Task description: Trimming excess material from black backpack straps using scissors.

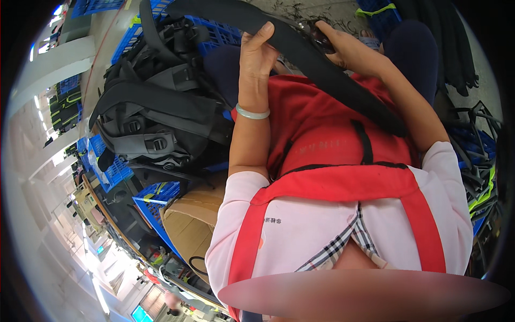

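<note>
A long, black padded strap [316, 67], like a backpack shoulder strap, runs slantwise over the red apron [332, 145] on my lap. My left hand [259, 49] is closed on its edge, thumb lying on top and fingers partly hidden beneath. On the strap's other side, my right hand [351, 51] is curled around a small, dark reddish, glossy tool [321, 38]. Its kind is not clear, as the fingers and strap cover part of it. The strap's lower end rests against the apron near my right forearm.
At left, black backpacks [161, 112] with straps and buckles are heaped over blue crates [110, 166]. A cardboard box [196, 217] stands nearby. More black straps [440, 43] hang at right, above dark pieces with yellow-green trim [485, 190]. Black scraps [289, 9] litter the floor ahead.
</note>
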The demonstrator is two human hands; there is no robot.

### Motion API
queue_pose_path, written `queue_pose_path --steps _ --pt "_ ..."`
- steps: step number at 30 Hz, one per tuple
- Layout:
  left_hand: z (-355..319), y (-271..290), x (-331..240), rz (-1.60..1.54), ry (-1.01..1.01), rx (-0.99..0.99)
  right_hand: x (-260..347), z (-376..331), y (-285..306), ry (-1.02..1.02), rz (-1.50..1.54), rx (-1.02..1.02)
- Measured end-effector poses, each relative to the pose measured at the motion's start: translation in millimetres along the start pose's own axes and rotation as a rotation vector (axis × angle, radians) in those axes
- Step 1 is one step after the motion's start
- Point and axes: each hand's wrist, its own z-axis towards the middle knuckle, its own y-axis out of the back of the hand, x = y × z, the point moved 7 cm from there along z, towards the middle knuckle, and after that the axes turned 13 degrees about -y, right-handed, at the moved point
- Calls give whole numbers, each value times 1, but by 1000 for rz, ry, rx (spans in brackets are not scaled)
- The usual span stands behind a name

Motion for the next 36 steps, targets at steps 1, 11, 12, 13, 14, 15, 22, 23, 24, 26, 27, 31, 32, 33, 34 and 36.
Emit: queue_pose_path --steps 1,11,12,13,14,15,22,23,24,26,27,31,32,33,34,36 --pt "-1 -1 -2 7 7 -19 -2 -1 3 43 -63 -40" --pt "-2 -5 -1 28 -23 30 3 2 1 59 -130 -99" --pt "-3 -7 -4 23 -18 45 4 4 0 59 -129 -100" --pt "-4 -9 -6 18 -12 59 3 6 -3 40 -107 -75" --pt "-4 -5 -5 20 -12 59 3 7 -6 22 -85 -51" --pt "-4 -3 -1 16 -12 70 2 7 -5 19 -87 -51" --pt "-7 -2 2 22 -19 58 3 6 1 -32 -165 -144" --pt "-7 -2 2 20 -19 59 2 5 2 -36 -140 -160" --pt "-7 -4 0 -2 -1 45 0 3 4 -37 -140 -159" --pt "-7 -6 -1 -24 17 30 -3 -3 5 -8 -101 -77" --pt "-7 -5 -3 -4 2 24 0 -5 6 -7 -100 -73" --pt "-4 -9 0 46 -23 74 5 -5 6 10 -167 -94" --pt "-5 -9 1 44 -19 76 8 -4 7 66 -208 -141" --pt "-4 -10 0 32 -20 98 8 0 6 66 -206 -142" --pt "-4 -11 -1 20 -21 120 6 3 2 46 -173 -108" --pt "-7 -9 -1 22 -26 72 3 7 -1 27 -140 -73"
